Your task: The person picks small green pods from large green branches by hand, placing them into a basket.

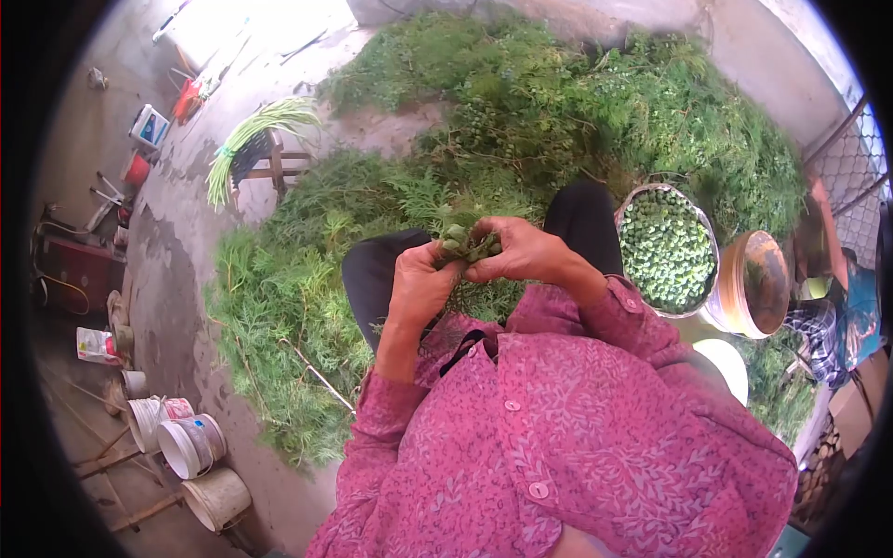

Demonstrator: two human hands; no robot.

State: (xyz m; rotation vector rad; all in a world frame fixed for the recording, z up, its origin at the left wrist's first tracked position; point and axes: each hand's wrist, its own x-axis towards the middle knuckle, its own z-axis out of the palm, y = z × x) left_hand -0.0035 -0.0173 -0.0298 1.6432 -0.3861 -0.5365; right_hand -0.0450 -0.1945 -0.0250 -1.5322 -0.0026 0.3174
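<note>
My left hand [419, 279] is closed, thumb and fingers pinching a small evergreen sprig [458, 244] that bears plump green cones. From the other side my right hand [526, 253] is closed on the same sprig, its thumb and fingertips meeting the left ones. Both hands are held together above my lap, between my knees. To the right of my right knee stands a round basin [621, 216] filled with small green cones [665, 246]. Exactly what lies between the fingertips is partly hidden.
Cut evergreen branches [307, 307] spread over the floor around my legs, with a large heap [558, 102] ahead. A tan bucket [744, 288] stands beyond the basin. Long green beans [246, 144] lie over a small wooden stool [274, 167]. White buckets [191, 445] line the left side.
</note>
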